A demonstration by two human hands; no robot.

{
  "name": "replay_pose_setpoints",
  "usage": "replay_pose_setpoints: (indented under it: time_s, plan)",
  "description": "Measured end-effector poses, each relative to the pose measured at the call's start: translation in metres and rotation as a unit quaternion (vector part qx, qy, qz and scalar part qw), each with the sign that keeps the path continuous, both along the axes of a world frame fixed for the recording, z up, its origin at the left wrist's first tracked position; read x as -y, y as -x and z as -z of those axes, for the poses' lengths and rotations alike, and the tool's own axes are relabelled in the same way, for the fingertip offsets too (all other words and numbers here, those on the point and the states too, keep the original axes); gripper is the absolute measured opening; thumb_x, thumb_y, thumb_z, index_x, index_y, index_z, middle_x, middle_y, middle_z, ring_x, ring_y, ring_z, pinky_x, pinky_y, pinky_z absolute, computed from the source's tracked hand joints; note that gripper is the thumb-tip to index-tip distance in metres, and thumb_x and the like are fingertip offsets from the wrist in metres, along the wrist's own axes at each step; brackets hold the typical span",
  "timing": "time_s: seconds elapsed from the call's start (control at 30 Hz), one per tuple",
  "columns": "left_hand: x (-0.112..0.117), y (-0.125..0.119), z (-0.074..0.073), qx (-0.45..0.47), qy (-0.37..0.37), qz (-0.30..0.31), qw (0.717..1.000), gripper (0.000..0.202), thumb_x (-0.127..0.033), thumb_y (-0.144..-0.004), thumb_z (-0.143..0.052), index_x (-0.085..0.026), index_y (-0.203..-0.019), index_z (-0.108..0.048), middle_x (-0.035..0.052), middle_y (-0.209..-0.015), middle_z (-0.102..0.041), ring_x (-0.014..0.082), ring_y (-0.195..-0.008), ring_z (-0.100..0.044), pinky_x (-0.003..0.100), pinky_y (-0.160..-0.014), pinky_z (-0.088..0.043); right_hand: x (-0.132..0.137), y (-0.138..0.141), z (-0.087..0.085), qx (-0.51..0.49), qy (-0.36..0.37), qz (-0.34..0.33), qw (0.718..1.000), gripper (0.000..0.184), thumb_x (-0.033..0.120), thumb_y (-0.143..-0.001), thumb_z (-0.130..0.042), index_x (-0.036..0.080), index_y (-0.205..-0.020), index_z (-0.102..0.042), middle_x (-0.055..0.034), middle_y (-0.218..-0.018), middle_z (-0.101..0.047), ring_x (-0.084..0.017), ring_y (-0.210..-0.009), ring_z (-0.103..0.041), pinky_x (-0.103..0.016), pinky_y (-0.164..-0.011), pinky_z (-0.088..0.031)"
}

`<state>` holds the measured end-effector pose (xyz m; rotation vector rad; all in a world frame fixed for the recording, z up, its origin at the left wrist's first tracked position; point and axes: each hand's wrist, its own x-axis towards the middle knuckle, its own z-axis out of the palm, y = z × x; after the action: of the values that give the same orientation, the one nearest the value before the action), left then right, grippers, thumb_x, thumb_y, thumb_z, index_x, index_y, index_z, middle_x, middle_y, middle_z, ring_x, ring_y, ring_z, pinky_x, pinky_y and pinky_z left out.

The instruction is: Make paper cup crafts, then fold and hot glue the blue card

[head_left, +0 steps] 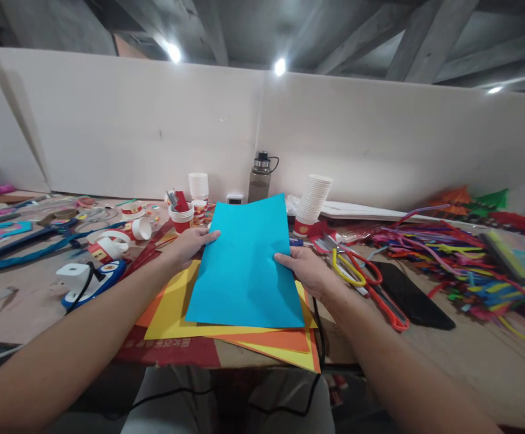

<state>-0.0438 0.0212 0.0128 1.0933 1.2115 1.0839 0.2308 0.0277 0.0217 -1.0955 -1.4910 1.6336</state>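
Observation:
A bright blue sheet of paper (246,265) is held up at a tilt over the table's front edge. My left hand (188,244) grips its left edge, thumb on top near the upper corner. My right hand (305,268) pinches its right edge about halfway down. Under the blue sheet lies a stack of yellow paper (172,316) and orange paper (284,340), fanned out on a brown cardboard piece (172,352).
Scissors with red and yellow handles (361,280) and a black phone (413,295) lie to the right, beside a heap of pipe cleaners (447,247). Stacked paper cups (313,202), a water bottle (260,176) and a red cup of tools (181,216) stand behind. Tape rolls (108,238) lie left.

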Motion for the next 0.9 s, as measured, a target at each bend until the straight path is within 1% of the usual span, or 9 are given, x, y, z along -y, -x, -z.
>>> replay_pose_setpoints:
  time_s: [0.13, 0.23, 0.33, 0.47, 0.53, 0.6, 0.73, 0.83, 0.9]
  plan:
    - [0.0, 0.007, -0.002, -0.023, 0.001, 0.012, 1.0, 0.046, -0.039, -0.058, -0.079, -0.014, -0.095, -0.066, 0.0082, -0.089, -0.071, 0.021, -0.076, -0.067, 0.034, -0.07, -0.052, 0.0, -0.001, 0.0, 0.032, 0.005, 0.0, 0.999, 0.029, 0.04, -0.062, -0.073, 0.019, -0.082, -0.068, -0.0042, -0.08, -0.071, -0.021, -0.073, -0.066, -0.034, -0.068, -0.053]
    - [-0.002, 0.015, -0.002, -0.03, 0.026, 0.033, 0.999, 0.045, -0.036, -0.058, -0.079, -0.014, -0.094, -0.066, 0.0082, -0.088, -0.071, 0.0221, -0.078, -0.067, 0.036, -0.073, -0.052, -0.002, -0.002, 0.002, 0.076, -0.004, 0.006, 0.997, 0.029, 0.04, -0.064, -0.072, 0.02, -0.083, -0.067, -0.0035, -0.076, -0.07, -0.019, -0.066, -0.064, -0.031, -0.057, -0.052]
    - [-0.005, 0.022, 0.001, -0.049, 0.063, 0.048, 0.996, 0.041, -0.034, -0.055, -0.08, -0.014, -0.088, -0.067, 0.0074, -0.083, -0.072, 0.0229, -0.075, -0.067, 0.036, -0.069, -0.053, -0.003, -0.002, 0.004, 0.128, -0.021, -0.007, 0.992, 0.029, 0.04, -0.064, -0.071, 0.02, -0.085, -0.067, -0.0022, -0.071, -0.069, -0.017, -0.057, -0.061, -0.027, -0.048, -0.048]
    - [-0.008, 0.027, 0.006, -0.098, 0.084, 0.055, 0.99, 0.033, -0.033, -0.051, -0.082, -0.013, -0.073, -0.067, 0.0068, -0.068, -0.07, 0.0247, -0.069, -0.067, 0.033, -0.059, -0.052, -0.005, -0.001, 0.008, 0.226, -0.052, -0.047, 0.972, 0.028, 0.044, -0.065, -0.068, 0.019, -0.076, -0.064, 0.002, -0.053, -0.061, -0.012, -0.043, -0.052, -0.023, -0.038, -0.039]
    - [-0.008, 0.027, 0.007, -0.114, 0.092, 0.062, 0.987, 0.031, -0.032, -0.05, -0.082, -0.013, -0.069, -0.066, 0.0065, -0.063, -0.068, 0.0249, -0.068, -0.067, 0.032, -0.057, -0.051, -0.005, -0.002, 0.008, 0.263, -0.062, -0.068, 0.96, 0.028, 0.046, -0.067, -0.067, 0.019, -0.071, -0.061, 0.0035, -0.047, -0.057, -0.011, -0.039, -0.049, -0.022, -0.036, -0.036]
    - [-0.008, 0.028, 0.008, -0.11, 0.103, 0.069, 0.986, 0.031, -0.032, -0.05, -0.082, -0.013, -0.069, -0.066, 0.0069, -0.063, -0.068, 0.0244, -0.067, -0.067, 0.032, -0.057, -0.051, -0.005, -0.002, 0.008, 0.282, -0.067, -0.087, 0.953, 0.029, 0.047, -0.068, -0.066, 0.019, -0.066, -0.058, 0.003, -0.045, -0.056, -0.011, -0.038, -0.049, -0.022, -0.036, -0.036]
    - [-0.007, 0.029, 0.007, -0.06, 0.138, 0.064, 0.987, 0.035, -0.028, -0.053, -0.082, -0.014, -0.08, -0.065, 0.0077, -0.073, -0.07, 0.0214, -0.065, -0.066, 0.034, -0.06, -0.054, -0.003, 0.0, 0.007, 0.266, -0.067, -0.068, 0.959, 0.033, 0.048, -0.071, -0.064, 0.019, -0.058, -0.053, 0.0023, -0.041, -0.052, -0.01, -0.035, -0.047, -0.023, -0.036, -0.034]
    - [-0.008, 0.03, 0.005, 0.002, 0.122, 0.053, 0.991, 0.043, -0.021, -0.055, -0.081, -0.017, -0.095, -0.063, 0.0067, -0.084, -0.071, 0.0212, -0.071, -0.067, 0.037, -0.068, -0.055, -0.002, 0.002, 0.008, 0.182, -0.061, -0.031, 0.981, 0.034, 0.05, -0.073, -0.062, 0.019, -0.06, -0.053, 0.0029, -0.043, -0.05, -0.009, -0.035, -0.043, -0.022, -0.036, -0.032]
    - [-0.008, 0.03, 0.003, 0.034, 0.132, 0.044, 0.99, 0.04, -0.021, -0.059, -0.078, -0.015, -0.096, -0.064, 0.0097, -0.086, -0.071, 0.024, -0.076, -0.068, 0.039, -0.072, -0.055, -0.004, 0.004, 0.009, 0.109, -0.051, -0.011, 0.993, 0.034, 0.052, -0.073, -0.061, 0.019, -0.066, -0.055, 0.0022, -0.049, -0.053, -0.009, -0.038, -0.044, -0.022, -0.037, -0.034]
